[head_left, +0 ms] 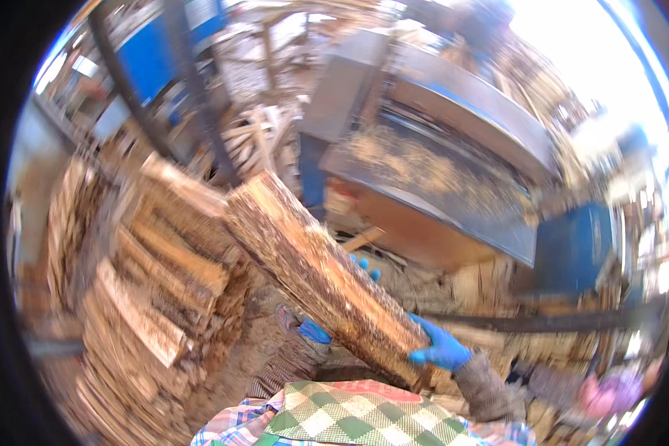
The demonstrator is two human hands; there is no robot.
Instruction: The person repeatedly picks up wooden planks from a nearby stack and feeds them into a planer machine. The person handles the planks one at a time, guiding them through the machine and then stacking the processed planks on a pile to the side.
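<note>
A long, thick wooden slab (327,279) with rough bark along its side slants in front of me, its far end up to the left. My right hand (442,348), in a blue glove, grips its edge near the close end, fingers over the top. From below, my left hand (316,331), also blue-gloved, supports the slab. Most of that hand is hidden under the wood; blue fingertips show past the slab's far edge.
To the left lies a stack of rough-cut slabs (145,312). Ahead stands a metal machine (438,208) with a sawdust-strewn top. A blue box-shaped part (572,249) is at its right, and a dark metal bar (550,322) crosses at right. Surroundings are blurred.
</note>
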